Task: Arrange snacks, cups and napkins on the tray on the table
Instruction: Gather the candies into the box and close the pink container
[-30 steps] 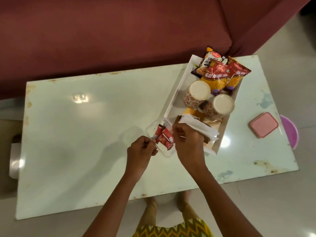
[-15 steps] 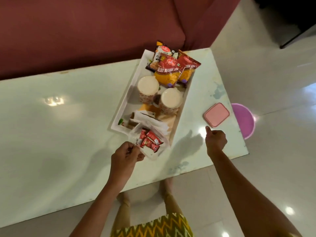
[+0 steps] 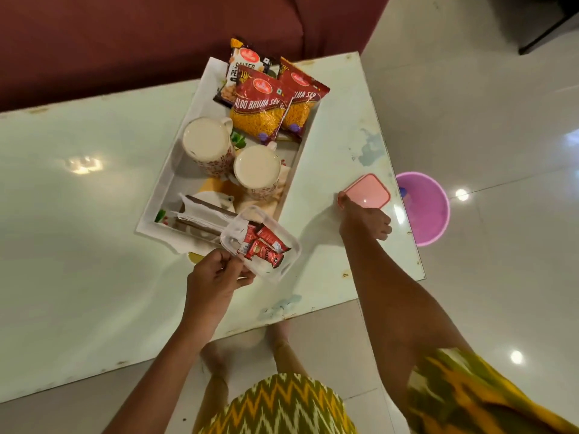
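A white tray (image 3: 163, 186) lies on the pale table (image 3: 78, 245). In it are three snack packets (image 3: 263, 101) at the far end, two floral cups (image 3: 205, 145) in the middle and white napkins (image 3: 203, 214) at the near end. My left hand (image 3: 216, 277) grips the near corner of a clear plastic box (image 3: 282, 264) holding red sachets (image 3: 263, 245), at the tray's near right corner. My right hand (image 3: 363, 219) reaches to a pink lid (image 3: 368, 191) lying on the table right of the tray; thumb and fingers touch its near edge.
A maroon sofa (image 3: 141, 36) runs along the table's far side. A pink plastic tub (image 3: 423, 208) stands on the tiled floor just past the table's right edge. My feet are under the near edge.
My right hand left the napkins at the tray and travelled right to the pink lid. The left hand kept hold of the clear box, which shifted slightly right. The view swung right.
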A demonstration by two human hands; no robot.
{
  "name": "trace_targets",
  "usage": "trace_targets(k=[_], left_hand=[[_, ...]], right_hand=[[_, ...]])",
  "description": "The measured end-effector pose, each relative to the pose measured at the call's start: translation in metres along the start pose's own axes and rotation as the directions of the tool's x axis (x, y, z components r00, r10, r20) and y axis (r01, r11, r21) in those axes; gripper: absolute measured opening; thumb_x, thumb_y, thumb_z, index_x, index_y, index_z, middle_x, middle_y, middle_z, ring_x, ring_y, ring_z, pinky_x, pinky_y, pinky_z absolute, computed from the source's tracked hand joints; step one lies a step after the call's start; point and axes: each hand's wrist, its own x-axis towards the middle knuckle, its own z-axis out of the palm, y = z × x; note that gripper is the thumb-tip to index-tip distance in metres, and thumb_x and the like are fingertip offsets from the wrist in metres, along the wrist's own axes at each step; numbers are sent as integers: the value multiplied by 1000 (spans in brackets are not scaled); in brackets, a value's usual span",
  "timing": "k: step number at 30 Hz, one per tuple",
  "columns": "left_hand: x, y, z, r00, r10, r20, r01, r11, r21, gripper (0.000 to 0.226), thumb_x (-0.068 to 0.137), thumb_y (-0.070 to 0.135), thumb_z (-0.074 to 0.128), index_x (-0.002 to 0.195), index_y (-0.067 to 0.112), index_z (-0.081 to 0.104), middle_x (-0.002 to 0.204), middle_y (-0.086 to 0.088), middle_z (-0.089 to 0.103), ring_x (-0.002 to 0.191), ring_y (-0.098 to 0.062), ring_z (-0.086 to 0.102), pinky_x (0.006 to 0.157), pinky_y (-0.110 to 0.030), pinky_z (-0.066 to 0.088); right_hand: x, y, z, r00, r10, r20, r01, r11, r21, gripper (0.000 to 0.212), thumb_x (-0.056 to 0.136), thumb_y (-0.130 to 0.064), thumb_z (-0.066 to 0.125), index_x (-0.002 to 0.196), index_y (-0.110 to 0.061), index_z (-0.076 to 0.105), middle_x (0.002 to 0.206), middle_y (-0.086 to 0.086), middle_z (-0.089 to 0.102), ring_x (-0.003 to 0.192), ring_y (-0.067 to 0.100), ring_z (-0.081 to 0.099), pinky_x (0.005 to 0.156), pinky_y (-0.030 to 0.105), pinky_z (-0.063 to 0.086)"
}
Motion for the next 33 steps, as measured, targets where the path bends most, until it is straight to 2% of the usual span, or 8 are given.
trace_targets(k=[4,11,14,17,20,24,29,33], left_hand=[[-1,3,5,1000,-2,-11,2,1000,6,13,86,19,56,84,10,65,67,7,72,70,-9,70,67,-23,58],[-7,10,-1,999,19,-26,-20,1000,-19,12,86,18,56,83,13,66,67,5,72,69,-9,70,66,-21,58],[-11,12,-6,999,38,-30,-39,998,-39,11,87,20,57,81,18,66,66,10,72,68,-7,69,63,-17,56],[-13,13,-10,999,27,-41,-29,997,-68,10,86,20,57,80,16,65,66,6,71,66,-7,69,62,-17,55],[-17,12,-15,999,20,-46,-23,997,-70,12,85,19,57,76,15,64,63,7,70,63,-8,69,66,-22,57],[-22,10,-27,999,24,-46,-27,998,-63,13,85,19,57,76,14,65,61,9,71,65,-10,69,74,-31,57],[-27,9,-45,996,32,-81,-39,996,-84,14,85,19,57,75,14,65,65,6,70,67,-14,70,79,-37,58],[-30,7,-59,995,83,-49,-85,995,-54,14,85,22,57,74,18,65,65,8,71,69,-12,71,78,-35,57]], right_hand=[[8,5,-1,995,-42,88,18,965,262,99,56,-35,86,128,-1,26,125,15,51,114,34,51,92,39,43],[-44,22,-32,905,-425,12,357,776,520,23,81,-10,64,101,-2,55,99,13,63,91,28,60,80,41,54],[-92,45,-56,714,-699,-38,637,627,449,6,86,-13,59,88,-8,62,67,-8,57,62,5,53,57,10,42],[-135,68,-71,476,-877,60,796,459,396,21,87,-9,59,106,-10,67,82,-11,68,68,-8,59,58,2,44],[-166,81,-70,236,-952,197,892,292,344,41,85,-2,59,124,-14,57,117,-2,63,103,12,64,86,23,53],[-181,86,-59,-77,-966,247,992,-49,118,48,76,1,66,123,-3,56,123,16,62,112,32,59,96,43,43],[-190,101,-53,-249,-927,281,968,-240,68,43,85,-15,58,126,-4,53,132,14,55,128,29,45,107,48,34],[-198,111,-53,-289,-894,341,957,-277,85,50,86,-28,57,129,-4,49,136,13,50,133,30,37,106,58,34]])
